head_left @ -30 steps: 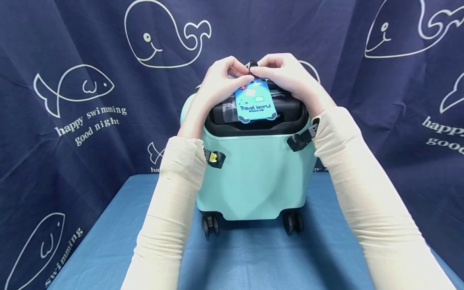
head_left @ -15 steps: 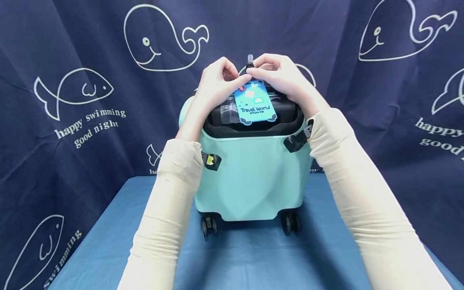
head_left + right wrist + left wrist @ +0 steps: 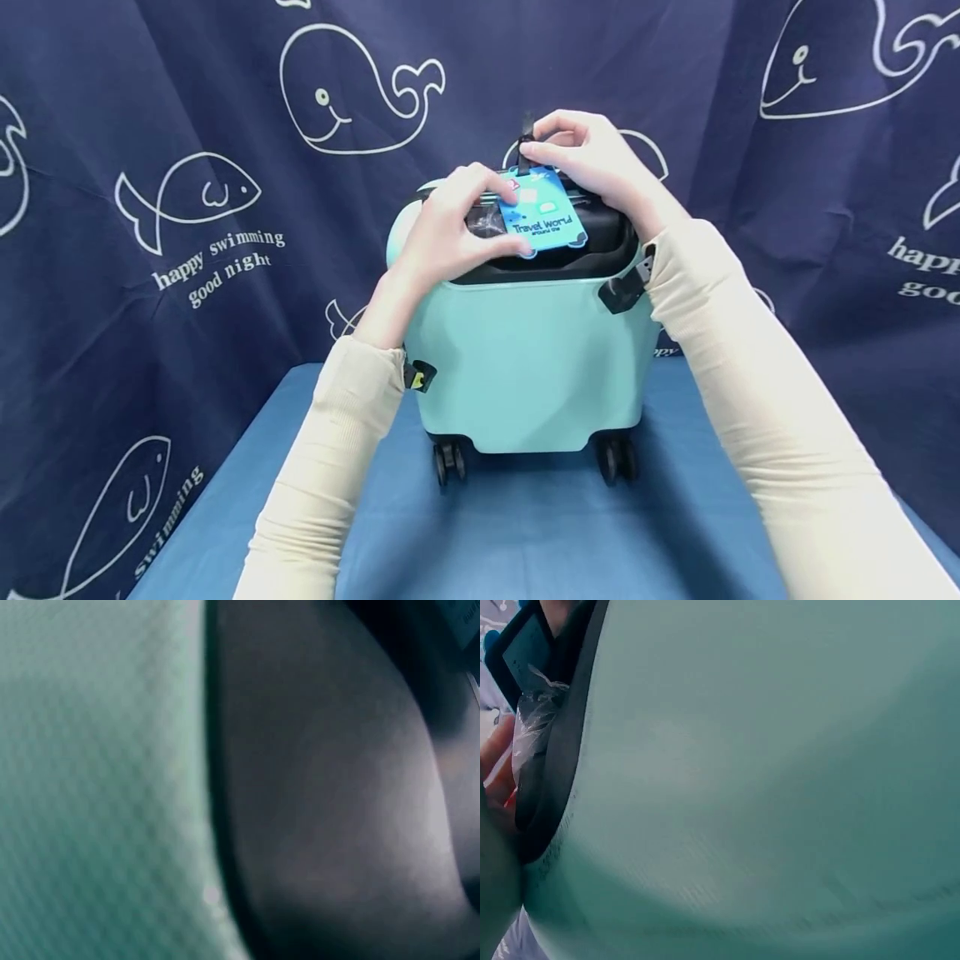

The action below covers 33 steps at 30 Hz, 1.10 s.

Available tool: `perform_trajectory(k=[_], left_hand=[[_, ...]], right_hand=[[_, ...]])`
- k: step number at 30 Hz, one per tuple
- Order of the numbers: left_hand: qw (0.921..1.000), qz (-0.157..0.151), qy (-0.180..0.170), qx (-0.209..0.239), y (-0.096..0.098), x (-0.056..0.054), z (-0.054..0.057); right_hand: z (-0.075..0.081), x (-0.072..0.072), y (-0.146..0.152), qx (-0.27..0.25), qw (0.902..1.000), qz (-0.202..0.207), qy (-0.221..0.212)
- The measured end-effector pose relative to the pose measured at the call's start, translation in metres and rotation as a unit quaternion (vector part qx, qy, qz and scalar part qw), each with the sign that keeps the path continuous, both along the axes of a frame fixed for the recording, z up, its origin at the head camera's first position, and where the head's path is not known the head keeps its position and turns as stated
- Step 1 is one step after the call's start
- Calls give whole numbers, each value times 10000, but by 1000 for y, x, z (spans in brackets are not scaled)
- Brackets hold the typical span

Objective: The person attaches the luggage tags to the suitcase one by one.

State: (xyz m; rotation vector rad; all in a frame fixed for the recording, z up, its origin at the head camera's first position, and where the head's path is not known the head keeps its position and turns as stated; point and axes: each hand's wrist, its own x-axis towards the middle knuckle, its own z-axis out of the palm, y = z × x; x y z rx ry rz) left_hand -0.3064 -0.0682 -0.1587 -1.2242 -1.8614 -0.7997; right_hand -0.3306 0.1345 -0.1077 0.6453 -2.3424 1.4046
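Observation:
A mint-green suitcase (image 3: pixel 528 358) stands upright on its wheels, its black handle recess (image 3: pixel 600 229) at the top. In front of this recess hangs a blue luggage tag (image 3: pixel 543 225) reading "Travel World". My right hand (image 3: pixel 592 158) pinches the tag's black strap (image 3: pixel 525 154) between thumb and fingers, and the strap's end sticks up above them. Beside the tag's left edge is my left hand (image 3: pixel 450 221), thumb and index finger spread apart and overlapping that edge. In the left wrist view the dark tag (image 3: pixel 526 652) and clear plastic wrap (image 3: pixel 534 724) show at the upper left.
A blue cloth covers the table (image 3: pixel 510 533) under the suitcase. Behind hangs a navy curtain (image 3: pixel 480 50) with white whale and fish drawings. Black wrist-camera pieces (image 3: pixel 626 287) sit at both cuffs. The right wrist view is mostly suitcase shell (image 3: pixel 90 780) and black trim (image 3: pixel 330 780).
My left hand has left the strap and come down to the tag's left edge, thumb and finger wider apart. My right hand stays at the strap, whose end now sticks up above it.

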Motion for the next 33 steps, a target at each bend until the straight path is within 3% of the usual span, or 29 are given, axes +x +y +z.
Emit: perform_trajectory(k=[3,7,14,24,33], left_hand=[[9981,191,400,-427,-2,2,-2],[9932,545,847,-587,-2,2,-4],[9957,409,759,-328,-3,3,-14],[9965,-125,811,160,3,-2,-13],[9948,36,969,324,1,-2,-16]], right_hand=[[4,0,1,15,9999,-97,31],[7,-1,-1,-160,9999,-25,34],[2,-6,-8,-270,9996,103,-59],[7,-9,-5,631,9970,-441,56],[7,-11,-9,496,9971,-568,-69]])
